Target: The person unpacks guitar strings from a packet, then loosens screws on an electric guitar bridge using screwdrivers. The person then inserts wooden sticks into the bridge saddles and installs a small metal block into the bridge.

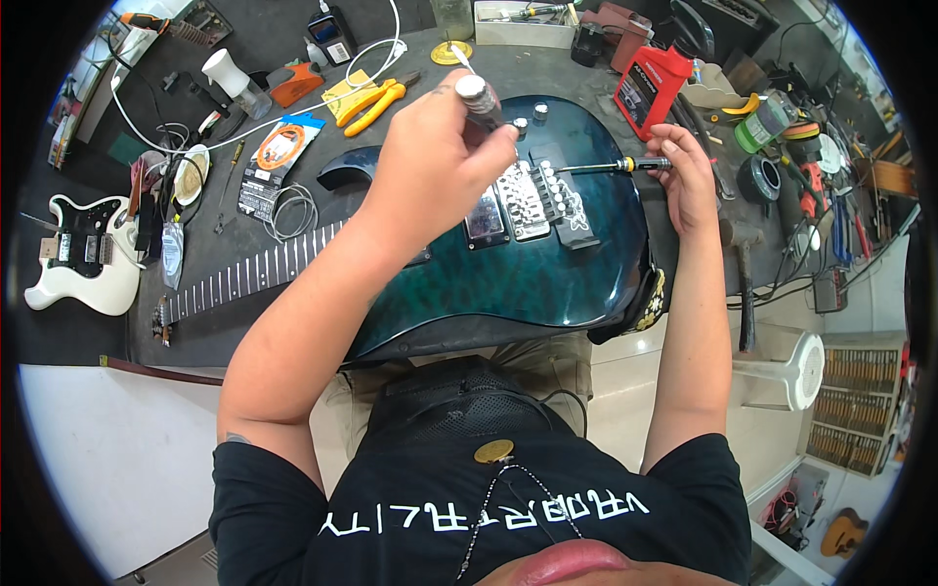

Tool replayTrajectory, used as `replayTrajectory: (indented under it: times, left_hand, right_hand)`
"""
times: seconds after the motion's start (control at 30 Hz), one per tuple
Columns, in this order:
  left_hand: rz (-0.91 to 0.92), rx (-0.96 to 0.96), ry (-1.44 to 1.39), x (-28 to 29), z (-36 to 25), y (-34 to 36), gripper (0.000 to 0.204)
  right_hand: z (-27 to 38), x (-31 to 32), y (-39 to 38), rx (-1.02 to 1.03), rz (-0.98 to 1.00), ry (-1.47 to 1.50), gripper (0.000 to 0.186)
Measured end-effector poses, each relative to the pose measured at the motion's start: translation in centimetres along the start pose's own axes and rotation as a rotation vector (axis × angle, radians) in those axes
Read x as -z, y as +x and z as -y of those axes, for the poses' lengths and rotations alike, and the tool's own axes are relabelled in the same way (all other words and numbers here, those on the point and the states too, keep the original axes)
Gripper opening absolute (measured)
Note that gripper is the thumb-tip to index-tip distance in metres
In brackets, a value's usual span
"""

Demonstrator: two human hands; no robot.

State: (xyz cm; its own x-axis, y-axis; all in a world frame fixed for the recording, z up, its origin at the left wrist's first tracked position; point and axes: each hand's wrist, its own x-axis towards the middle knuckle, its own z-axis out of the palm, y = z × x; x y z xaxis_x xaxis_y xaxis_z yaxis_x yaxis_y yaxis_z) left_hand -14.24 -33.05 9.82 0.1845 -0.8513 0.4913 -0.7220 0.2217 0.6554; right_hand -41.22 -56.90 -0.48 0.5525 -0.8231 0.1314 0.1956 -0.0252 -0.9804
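Packages and labels on the worktop

A red plastic bottle with a black-and-white label (647, 88) stands far right of the guitar body. Far left of centre lies a flat string packet, blue, white and orange on a black card (277, 156). Beside it sits a small yellow paper pad (344, 93), and farther back a dark boxy device with a pale label (332, 34).
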Motion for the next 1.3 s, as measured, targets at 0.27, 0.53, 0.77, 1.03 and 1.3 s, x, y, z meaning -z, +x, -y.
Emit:
replayTrajectory:
  times: [0.27,0.53,0.77,1.03,1.3]
  left_hand:
    - [-0.137,0.283,-0.372,0.1,0.8,-1.2,0.013]
    - [-0.158,0.314,-0.486,0.0,1.3,-1.2,0.014]
    - [-0.193,0.312,-0.488,0.5,1.4,-0.6,0.016]
    - [-0.490,0.212,-0.678,8.1,4.8,2.3,0.021]
    - [-0.373,0.586,-0.708,7.5,14.6,3.8,0.030]
  right_hand:
    - [0.2,-0.4,0.0,0.009,0.013,-0.008,0.033]
    - [0.1,-0.1,0.0,-0.010,-0.004,-0.016,0.033]
    - [0.0,-0.1,0.0,-0.011,-0.004,-0.030,0.032]
    - [0.3,-0.2,-0.1,-0.004,-0.014,-0.017,0.031]
    - [-0.4,0.0,0.4,0.004,0.011,-0.022,0.030]
